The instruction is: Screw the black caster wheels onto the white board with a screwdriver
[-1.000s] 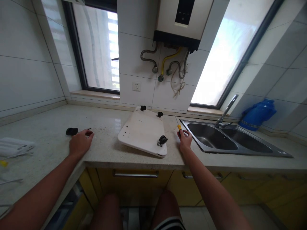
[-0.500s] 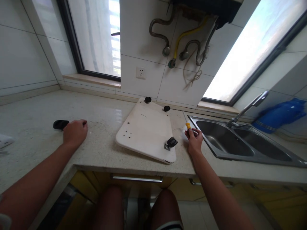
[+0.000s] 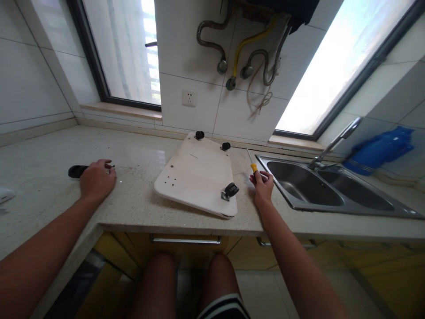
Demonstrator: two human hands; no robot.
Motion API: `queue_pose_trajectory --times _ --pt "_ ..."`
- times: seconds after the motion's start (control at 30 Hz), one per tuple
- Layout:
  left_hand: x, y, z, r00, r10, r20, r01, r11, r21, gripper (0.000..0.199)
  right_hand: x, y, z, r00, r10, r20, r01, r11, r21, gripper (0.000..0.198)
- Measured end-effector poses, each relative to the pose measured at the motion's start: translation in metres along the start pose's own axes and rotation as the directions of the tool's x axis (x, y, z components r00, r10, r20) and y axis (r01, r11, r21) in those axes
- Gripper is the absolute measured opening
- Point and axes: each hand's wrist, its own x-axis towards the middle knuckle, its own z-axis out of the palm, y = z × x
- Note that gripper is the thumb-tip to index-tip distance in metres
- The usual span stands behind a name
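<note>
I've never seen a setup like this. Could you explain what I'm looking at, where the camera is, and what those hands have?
There is no machine doing the handling here: these are a person's own two bare hands. Every picture comes from one camera worn on that person's head, looking forward and down, so the arms reach in from the bottom.

On the pale counter lies a white board with three black wheels on it and small dark holes near one corner. The right hand holds a screwdriver, between the board and the sink. The left hand is beside a black object, perhaps another wheel; whatever shows at its fingertips is too small to name.
</note>
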Motion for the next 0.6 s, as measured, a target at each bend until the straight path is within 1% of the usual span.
queue_pose_trajectory --times 0.1,0.17,0.23,0.3,0.33,0.37,0.4,0.43,0.47,0.5,0.53,0.6 --pt "0.003 0.004 0.001 0.989 0.042 -0.142 -0.053 0.996 -0.07 0.044 -0.002 0.001 0.002 1.0 -0.009 0.004 0.009 1.0 0.004 0.075" --pt "0.005 0.016 -0.006 0.958 0.102 -0.268 -0.141 0.982 -0.129 0.042 -0.003 0.001 0.003 1.0 -0.012 0.007 0.012 1.0 0.005 0.073" --pt "0.001 0.038 -0.022 0.899 0.188 -0.396 -0.274 0.946 -0.172 0.037 -0.003 0.001 0.003 1.0 -0.013 0.008 0.013 1.0 0.004 0.071" --pt "-0.015 0.073 -0.045 0.825 0.287 -0.487 -0.428 0.88 -0.204 0.032 -0.003 0.001 0.003 1.0 -0.013 0.006 0.013 1.0 0.003 0.069" --pt "-0.027 0.094 -0.057 0.789 0.351 -0.505 -0.513 0.828 -0.226 0.03 -0.003 0.001 0.003 1.0 -0.013 0.006 0.013 1.0 0.002 0.067" --pt "-0.042 0.116 -0.067 0.75 0.416 -0.514 -0.599 0.756 -0.263 0.026 -0.003 0.001 0.003 1.0 -0.012 0.005 0.012 1.0 0.001 0.066" --pt "-0.058 0.139 -0.074 0.701 0.519 -0.489 -0.695 0.652 -0.303 0.023 -0.003 0.001 0.003 1.0 -0.011 0.005 0.011 1.0 0.0 0.066" --pt "-0.076 0.162 -0.078 0.635 0.614 -0.468 -0.772 0.533 -0.348 0.022 -0.003 0.001 0.003 1.0 -0.009 0.005 0.009 1.0 -0.001 0.065" --pt "-0.093 0.184 -0.079 0.562 0.669 -0.486 -0.825 0.416 -0.382 0.021 -0.003 0.001 0.002 1.0 -0.007 0.005 0.007 1.0 -0.002 0.065" --pt "-0.11 0.205 -0.077 0.483 0.76 -0.435 -0.863 0.329 -0.384 0.021 -0.003 0.001 0.002 1.0 -0.006 0.004 0.006 1.0 -0.003 0.065" --pt "-0.125 0.222 -0.071 0.409 0.832 -0.374 -0.891 0.277 -0.358 0.023 -0.003 0.001 0.002 1.0 -0.004 0.003 0.004 1.0 -0.003 0.066" --pt "-0.151 0.248 -0.057 0.301 0.917 -0.261 -0.933 0.228 -0.277 0.03 -0.003 0.001 0.001 1.0 -0.002 0.0 0.002 1.0 -0.005 0.067"
